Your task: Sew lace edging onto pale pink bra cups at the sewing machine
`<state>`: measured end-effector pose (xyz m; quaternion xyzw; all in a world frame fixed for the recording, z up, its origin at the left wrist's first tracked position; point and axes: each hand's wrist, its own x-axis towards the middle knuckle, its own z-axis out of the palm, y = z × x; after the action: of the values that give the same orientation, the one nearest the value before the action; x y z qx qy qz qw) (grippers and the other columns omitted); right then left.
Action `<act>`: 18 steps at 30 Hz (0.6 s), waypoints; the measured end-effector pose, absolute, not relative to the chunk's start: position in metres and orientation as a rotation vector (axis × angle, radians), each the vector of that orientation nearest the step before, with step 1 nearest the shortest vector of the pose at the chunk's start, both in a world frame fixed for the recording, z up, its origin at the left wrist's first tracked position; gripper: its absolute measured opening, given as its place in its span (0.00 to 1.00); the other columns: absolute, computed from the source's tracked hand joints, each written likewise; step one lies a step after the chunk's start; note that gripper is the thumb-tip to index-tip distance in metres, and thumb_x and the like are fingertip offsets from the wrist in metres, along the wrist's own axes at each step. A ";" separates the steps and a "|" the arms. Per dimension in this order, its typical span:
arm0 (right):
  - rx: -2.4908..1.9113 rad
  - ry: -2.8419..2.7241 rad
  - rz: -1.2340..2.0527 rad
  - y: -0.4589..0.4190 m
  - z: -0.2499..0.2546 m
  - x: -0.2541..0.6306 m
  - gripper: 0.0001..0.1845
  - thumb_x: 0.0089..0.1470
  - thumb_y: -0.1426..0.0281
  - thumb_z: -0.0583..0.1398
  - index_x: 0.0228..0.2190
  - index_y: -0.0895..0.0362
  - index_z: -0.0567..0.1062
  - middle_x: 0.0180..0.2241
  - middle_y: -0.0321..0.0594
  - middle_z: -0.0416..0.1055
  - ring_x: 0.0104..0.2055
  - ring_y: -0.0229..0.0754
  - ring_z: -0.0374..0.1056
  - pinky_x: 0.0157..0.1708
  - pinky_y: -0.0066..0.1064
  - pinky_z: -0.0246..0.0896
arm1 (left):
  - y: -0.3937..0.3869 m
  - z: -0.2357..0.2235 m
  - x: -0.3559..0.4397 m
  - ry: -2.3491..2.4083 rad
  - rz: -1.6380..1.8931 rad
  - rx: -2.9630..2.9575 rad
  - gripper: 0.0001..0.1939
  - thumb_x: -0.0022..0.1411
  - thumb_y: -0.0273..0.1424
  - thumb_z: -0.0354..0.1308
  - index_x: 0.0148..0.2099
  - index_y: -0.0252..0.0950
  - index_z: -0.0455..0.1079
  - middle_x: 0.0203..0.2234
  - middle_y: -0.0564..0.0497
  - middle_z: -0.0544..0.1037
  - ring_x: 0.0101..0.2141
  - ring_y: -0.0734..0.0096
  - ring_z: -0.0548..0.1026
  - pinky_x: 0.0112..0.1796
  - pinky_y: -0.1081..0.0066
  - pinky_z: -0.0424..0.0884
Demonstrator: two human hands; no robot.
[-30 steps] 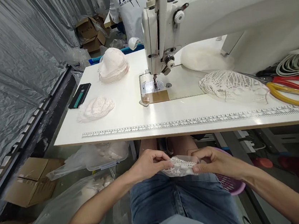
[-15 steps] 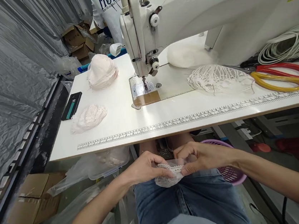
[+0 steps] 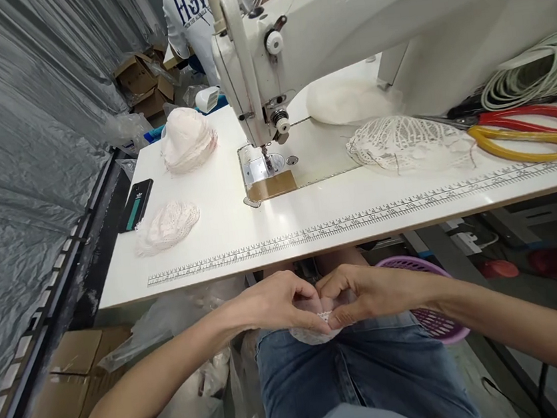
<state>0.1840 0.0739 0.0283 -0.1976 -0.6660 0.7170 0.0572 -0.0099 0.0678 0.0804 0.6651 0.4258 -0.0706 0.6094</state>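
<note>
1. Here's the left hand [image 3: 279, 303], thumb and fingers pinching the white lace [image 3: 313, 336]!
2. Opposite, the right hand [image 3: 371, 292] pinches it too, thumbs nearly meeting.
3. The lace sits between both sets of fingertips, bulging below the thumbs, over the jeans [image 3: 319, 385].
4. Lettering now: "HJA" shows across a co-worker's shirt [image 3: 202, 43].
5. The table ruler [image 3: 311, 234] carries numbers; the phone's [image 3: 136, 205] logo goes unread.

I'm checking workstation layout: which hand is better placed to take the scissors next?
Probably the right hand: the scissors lie on its side, handles exposed, though it and the left hand hold lace.
</note>
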 end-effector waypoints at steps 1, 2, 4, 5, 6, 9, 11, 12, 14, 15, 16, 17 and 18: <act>-0.613 -2.017 2.160 0.074 0.029 0.186 0.15 0.51 0.62 0.60 0.29 0.64 0.77 0.24 0.35 0.64 0.26 0.33 0.58 0.26 0.26 0.52 | 0.069 0.081 -0.008 0.994 -0.164 1.501 0.15 0.48 0.40 0.64 0.29 0.32 0.72 0.16 0.59 0.62 0.19 0.82 0.55 0.19 0.78 0.49; -0.623 -2.015 2.145 0.074 0.029 0.188 0.15 0.51 0.62 0.60 0.29 0.63 0.76 0.24 0.35 0.64 0.26 0.33 0.58 0.26 0.25 0.52 | 0.070 0.081 -0.006 1.003 -0.156 1.463 0.14 0.48 0.39 0.64 0.28 0.32 0.71 0.16 0.59 0.62 0.19 0.82 0.55 0.19 0.78 0.50; -0.627 -2.018 2.121 0.074 0.029 0.192 0.14 0.50 0.62 0.61 0.29 0.63 0.76 0.25 0.35 0.65 0.27 0.34 0.59 0.25 0.25 0.52 | 0.070 0.080 -0.006 1.006 -0.141 1.375 0.12 0.48 0.36 0.64 0.28 0.31 0.71 0.18 0.58 0.64 0.20 0.82 0.58 0.21 0.79 0.53; -0.621 -2.026 2.110 0.074 0.028 0.195 0.13 0.50 0.63 0.61 0.29 0.62 0.77 0.26 0.35 0.66 0.27 0.34 0.60 0.26 0.25 0.52 | 0.070 0.079 -0.007 1.005 -0.141 1.333 0.12 0.48 0.35 0.64 0.29 0.31 0.71 0.18 0.58 0.65 0.21 0.82 0.59 0.21 0.79 0.54; -0.615 -2.037 2.103 0.074 0.027 0.197 0.12 0.50 0.63 0.61 0.29 0.61 0.77 0.27 0.35 0.66 0.28 0.35 0.61 0.26 0.25 0.52 | 0.070 0.079 -0.009 1.005 -0.144 1.300 0.11 0.48 0.35 0.64 0.29 0.31 0.71 0.18 0.57 0.66 0.21 0.81 0.59 0.22 0.78 0.54; -0.647 -2.050 2.092 0.072 0.022 0.202 0.11 0.49 0.64 0.62 0.28 0.61 0.77 0.27 0.35 0.65 0.28 0.34 0.60 0.26 0.25 0.52 | 0.068 0.078 -0.017 1.024 -0.153 1.267 0.10 0.48 0.33 0.64 0.30 0.31 0.71 0.19 0.57 0.67 0.21 0.81 0.60 0.23 0.78 0.55; -0.695 -2.027 2.101 0.071 0.020 0.205 0.11 0.49 0.65 0.62 0.27 0.61 0.76 0.27 0.35 0.64 0.27 0.33 0.59 0.26 0.24 0.51 | 0.066 0.077 -0.023 1.029 -0.158 1.282 0.10 0.49 0.33 0.64 0.31 0.31 0.72 0.19 0.56 0.67 0.22 0.81 0.61 0.23 0.78 0.55; -0.710 -2.005 2.110 0.070 0.019 0.206 0.11 0.49 0.65 0.62 0.27 0.61 0.76 0.27 0.35 0.64 0.27 0.33 0.59 0.26 0.24 0.51 | 0.066 0.078 -0.025 1.025 -0.160 1.291 0.10 0.49 0.33 0.64 0.31 0.31 0.72 0.19 0.56 0.68 0.22 0.81 0.61 0.23 0.77 0.56; -0.705 -1.956 2.138 0.067 0.018 0.209 0.11 0.49 0.64 0.62 0.28 0.61 0.75 0.28 0.35 0.64 0.29 0.34 0.60 0.28 0.25 0.52 | 0.065 0.078 -0.028 1.015 -0.149 1.302 0.10 0.49 0.33 0.65 0.31 0.31 0.72 0.20 0.55 0.68 0.23 0.80 0.62 0.24 0.77 0.57; -0.691 -1.931 2.148 0.065 0.016 0.209 0.12 0.48 0.63 0.63 0.29 0.60 0.75 0.29 0.35 0.64 0.31 0.35 0.60 0.29 0.25 0.53 | 0.065 0.078 -0.029 1.012 -0.137 1.300 0.09 0.49 0.32 0.65 0.31 0.31 0.72 0.21 0.55 0.69 0.23 0.80 0.62 0.25 0.77 0.58; -0.675 -1.907 2.154 0.062 0.014 0.209 0.13 0.46 0.62 0.64 0.30 0.59 0.75 0.30 0.34 0.64 0.32 0.36 0.61 0.30 0.25 0.54 | 0.065 0.079 -0.030 1.010 -0.123 1.292 0.09 0.49 0.32 0.65 0.30 0.30 0.72 0.21 0.55 0.69 0.24 0.80 0.63 0.25 0.77 0.59; -0.663 -1.883 2.151 0.059 0.010 0.208 0.15 0.44 0.61 0.66 0.31 0.59 0.74 0.30 0.34 0.64 0.33 0.37 0.61 0.31 0.25 0.54 | 0.064 0.079 -0.030 1.009 -0.112 1.285 0.09 0.49 0.31 0.65 0.30 0.30 0.72 0.21 0.55 0.69 0.24 0.80 0.63 0.26 0.77 0.59; -0.662 -1.861 2.137 0.056 0.005 0.206 0.16 0.42 0.61 0.67 0.31 0.58 0.74 0.31 0.34 0.63 0.33 0.37 0.61 0.31 0.25 0.54 | 0.064 0.080 -0.032 1.011 -0.103 1.282 0.08 0.49 0.31 0.65 0.30 0.30 0.72 0.22 0.55 0.69 0.24 0.80 0.63 0.26 0.77 0.59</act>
<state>0.2058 0.0562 0.0052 -0.2260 -0.6352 0.7294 0.1158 -0.0318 0.0638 0.0801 0.5718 0.4509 -0.0461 0.6839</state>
